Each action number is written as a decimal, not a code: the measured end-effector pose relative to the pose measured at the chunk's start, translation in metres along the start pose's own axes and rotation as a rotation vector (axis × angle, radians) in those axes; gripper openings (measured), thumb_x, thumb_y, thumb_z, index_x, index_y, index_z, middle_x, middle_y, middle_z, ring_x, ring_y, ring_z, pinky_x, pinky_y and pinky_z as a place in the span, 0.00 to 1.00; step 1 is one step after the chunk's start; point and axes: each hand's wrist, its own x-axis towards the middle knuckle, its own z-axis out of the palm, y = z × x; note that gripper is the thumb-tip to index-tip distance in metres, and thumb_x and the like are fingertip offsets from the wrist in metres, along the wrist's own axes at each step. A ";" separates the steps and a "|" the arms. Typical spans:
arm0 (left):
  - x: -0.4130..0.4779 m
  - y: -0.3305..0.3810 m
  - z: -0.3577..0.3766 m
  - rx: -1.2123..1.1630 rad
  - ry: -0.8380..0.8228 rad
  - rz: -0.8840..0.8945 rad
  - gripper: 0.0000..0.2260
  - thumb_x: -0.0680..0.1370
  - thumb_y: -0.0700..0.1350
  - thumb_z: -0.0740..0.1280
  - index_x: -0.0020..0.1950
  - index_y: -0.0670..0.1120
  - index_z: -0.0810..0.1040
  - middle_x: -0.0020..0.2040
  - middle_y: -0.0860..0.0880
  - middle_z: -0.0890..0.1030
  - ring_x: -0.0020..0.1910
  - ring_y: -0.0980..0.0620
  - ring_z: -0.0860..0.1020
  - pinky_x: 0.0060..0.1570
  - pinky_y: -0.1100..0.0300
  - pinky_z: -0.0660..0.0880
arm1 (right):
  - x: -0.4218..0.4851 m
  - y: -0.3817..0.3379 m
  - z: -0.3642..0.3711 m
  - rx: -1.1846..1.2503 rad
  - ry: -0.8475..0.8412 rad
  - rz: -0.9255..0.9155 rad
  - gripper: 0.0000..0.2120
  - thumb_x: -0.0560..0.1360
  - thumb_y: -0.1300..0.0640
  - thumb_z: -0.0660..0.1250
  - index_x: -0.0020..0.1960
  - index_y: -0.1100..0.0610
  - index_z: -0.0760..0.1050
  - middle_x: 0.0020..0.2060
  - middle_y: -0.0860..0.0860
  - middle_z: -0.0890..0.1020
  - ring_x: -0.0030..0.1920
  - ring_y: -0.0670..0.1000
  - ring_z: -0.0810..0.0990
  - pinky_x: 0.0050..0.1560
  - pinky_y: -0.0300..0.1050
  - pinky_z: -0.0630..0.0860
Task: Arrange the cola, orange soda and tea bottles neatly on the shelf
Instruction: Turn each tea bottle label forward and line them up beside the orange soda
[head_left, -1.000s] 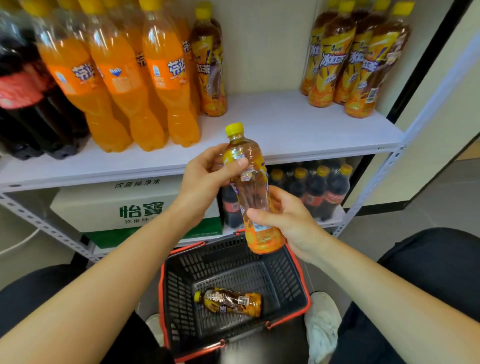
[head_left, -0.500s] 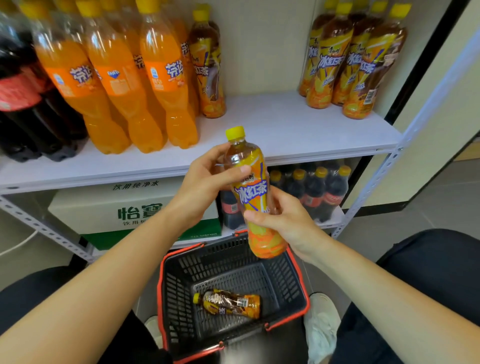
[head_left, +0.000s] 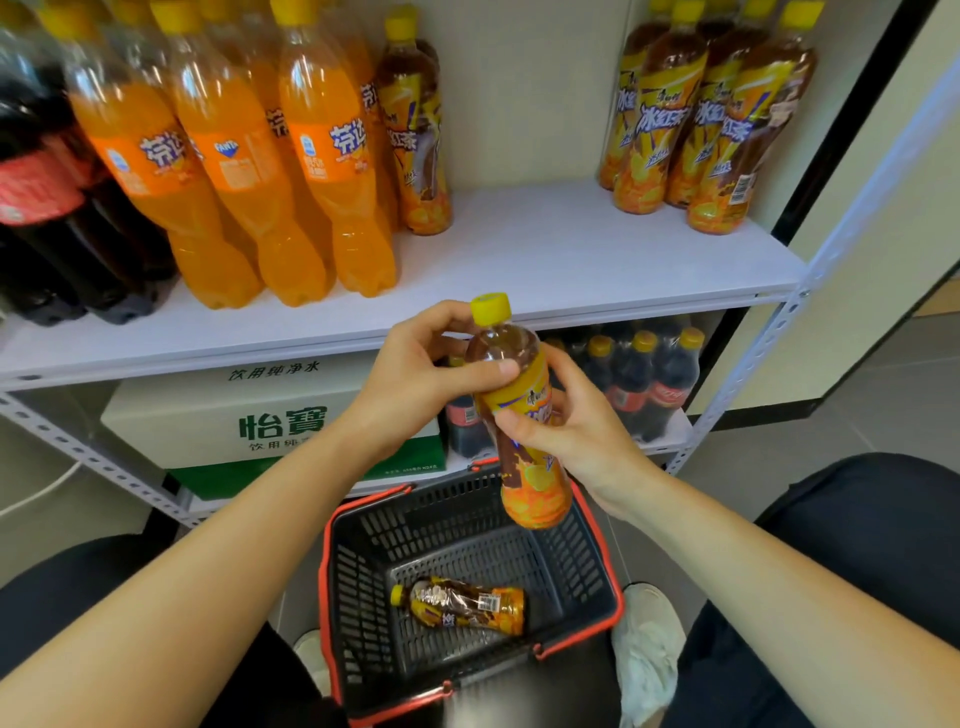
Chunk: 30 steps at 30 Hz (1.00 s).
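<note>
Both hands are on one tea bottle (head_left: 535, 483), which is near upright with its yellow cap on top.
- Left hand (head_left: 415, 384): the fingers are curled round the neck and shoulder, and the thumb lies across the front just below the cap.
- Right hand (head_left: 576, 436): it is wrapped round the label at mid-body with the thumb on the front. The bottle's base hangs free below it.

Past the hands, the front edge of the white shelf (head_left: 571, 260) runs just behind the cap, with a bare stretch of board straight ahead.
- Left of that stretch: a lone shelved tea bottle (head_left: 415, 150) stands just beside the orange soda bottles (head_left: 332, 171), with the large cola bottles (head_left: 47, 208) further left.
- Right of it: a tea cluster (head_left: 696, 135) stands at the shelf's end.

Below the hands sits a black basket (head_left: 358, 587) with a red rim. A second tea bottle, the basket tea bottle (head_left: 462, 605), lies on its side in the bottom.

On the lower tier, a white carton (head_left: 260, 415) sits behind the left wrist. Small cola bottles (head_left: 644, 379) stand behind the right hand, partly hidden by it and by the held bottle. A pale shoe (head_left: 649, 639) rests just right of the basket.
</note>
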 end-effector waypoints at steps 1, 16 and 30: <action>-0.002 0.002 0.000 0.045 -0.008 0.016 0.18 0.68 0.41 0.81 0.55 0.46 0.82 0.46 0.54 0.86 0.46 0.58 0.83 0.45 0.64 0.78 | 0.000 0.000 -0.002 -0.030 -0.003 -0.013 0.35 0.66 0.47 0.80 0.70 0.45 0.72 0.60 0.51 0.85 0.61 0.53 0.83 0.65 0.60 0.78; -0.013 0.009 -0.018 0.167 -0.138 0.068 0.04 0.74 0.42 0.77 0.46 0.45 0.83 0.44 0.35 0.82 0.41 0.45 0.80 0.40 0.56 0.82 | 0.003 0.008 -0.013 -0.379 -0.055 -0.187 0.35 0.65 0.58 0.82 0.68 0.46 0.72 0.61 0.47 0.81 0.61 0.48 0.81 0.63 0.50 0.79; -0.014 0.005 -0.015 0.106 -0.073 0.234 0.16 0.76 0.31 0.71 0.64 0.40 0.81 0.63 0.43 0.83 0.61 0.42 0.82 0.60 0.56 0.79 | 0.004 -0.005 -0.016 -0.232 -0.069 -0.087 0.32 0.69 0.56 0.82 0.69 0.44 0.73 0.59 0.44 0.84 0.60 0.46 0.83 0.58 0.44 0.81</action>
